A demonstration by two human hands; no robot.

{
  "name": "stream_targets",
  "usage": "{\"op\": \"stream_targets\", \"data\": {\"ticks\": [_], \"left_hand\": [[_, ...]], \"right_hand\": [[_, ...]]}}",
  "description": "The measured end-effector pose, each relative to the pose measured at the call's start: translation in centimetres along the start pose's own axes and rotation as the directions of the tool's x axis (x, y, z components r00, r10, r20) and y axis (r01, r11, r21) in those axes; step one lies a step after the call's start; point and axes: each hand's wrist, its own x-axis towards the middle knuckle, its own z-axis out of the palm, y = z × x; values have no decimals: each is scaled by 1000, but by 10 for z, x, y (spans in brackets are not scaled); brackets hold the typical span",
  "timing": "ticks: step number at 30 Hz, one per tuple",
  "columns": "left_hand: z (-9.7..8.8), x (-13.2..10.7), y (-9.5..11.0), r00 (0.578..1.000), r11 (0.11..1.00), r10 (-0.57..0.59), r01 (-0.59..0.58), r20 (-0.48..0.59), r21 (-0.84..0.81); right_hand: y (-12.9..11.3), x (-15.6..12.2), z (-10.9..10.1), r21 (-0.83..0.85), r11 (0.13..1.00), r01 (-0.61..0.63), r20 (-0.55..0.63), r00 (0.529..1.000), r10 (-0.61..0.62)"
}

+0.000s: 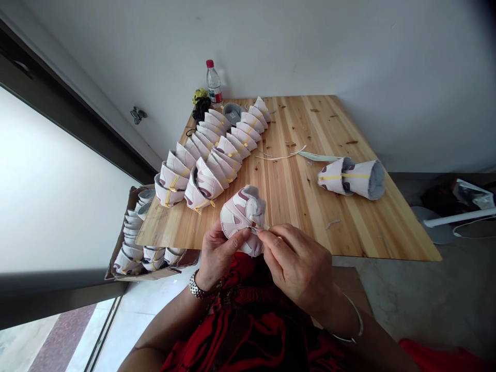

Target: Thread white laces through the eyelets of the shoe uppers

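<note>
the left hand [218, 254] clamps a shoe [235, 213], seemingly unfinished; the right hand [301, 264] pinches a small thing [253, 230] at it; whether the other shoes [207, 181] are done is unclear.

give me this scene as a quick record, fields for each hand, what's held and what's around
left hand: holding a pink and white shoe piece
right hand: fingertips pinched at the shoe piece's side; anything between them too small to name
table: wooden
table left: rows of nested shoe pieces
table right: two shoe pieces, one tucked into the other
far left corner: bottle, red cap
beside table, left: box holding more shoe pieces
</note>
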Motion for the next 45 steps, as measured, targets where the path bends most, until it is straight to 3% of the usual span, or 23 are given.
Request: {"op": "stream_targets", "data": {"ticks": [7, 18, 24, 26, 29, 32, 36, 39, 42, 45], "left_hand": [[2, -2, 1, 982, 956, 179, -161, -53, 246], [1, 2, 1, 930, 798, 365, -334, 39, 501], [3, 9, -3, 852, 564, 473, -487, 223, 667], [2, 13, -5, 834, 480, 458, -525, 310, 703], [2, 17, -8, 811, 375, 439, -556, 386, 742], [4, 22, -14, 802, 304, 442, -555, 402, 775], [7, 30, -21, 841, 356, 447, -480, 305, 802], [8, 37, -24, 845, 407, 479, -455, 240, 792], [7, 43, -21, 819, 435, 528, -488, 225, 757], [3, 46, -15, 799, 442, 545, -532, 255, 722]], "right_hand": [[-3, 3, 1, -66, 998, -18, 6, 1000, 19], [-7, -6, 26, -45, 995, -94, 67, 993, 97], [1, -8, 36, -91, 992, -82, 121, 988, 92], [13, -2, 35, 39, 988, -148, 202, 970, 137], [32, 6, 36, 300, 888, -348, 374, 900, 226], [39, 10, 44, 249, 880, -404, 417, 865, 279], [30, 8, 64, 16, 939, -342, 368, 876, 313], [23, 6, 76, -8, 927, -375, 302, 883, 360], [25, 6, 75, 188, 888, -420, 193, 902, 386], [32, 7, 60, 470, 793, -387, 192, 922, 336]]}}
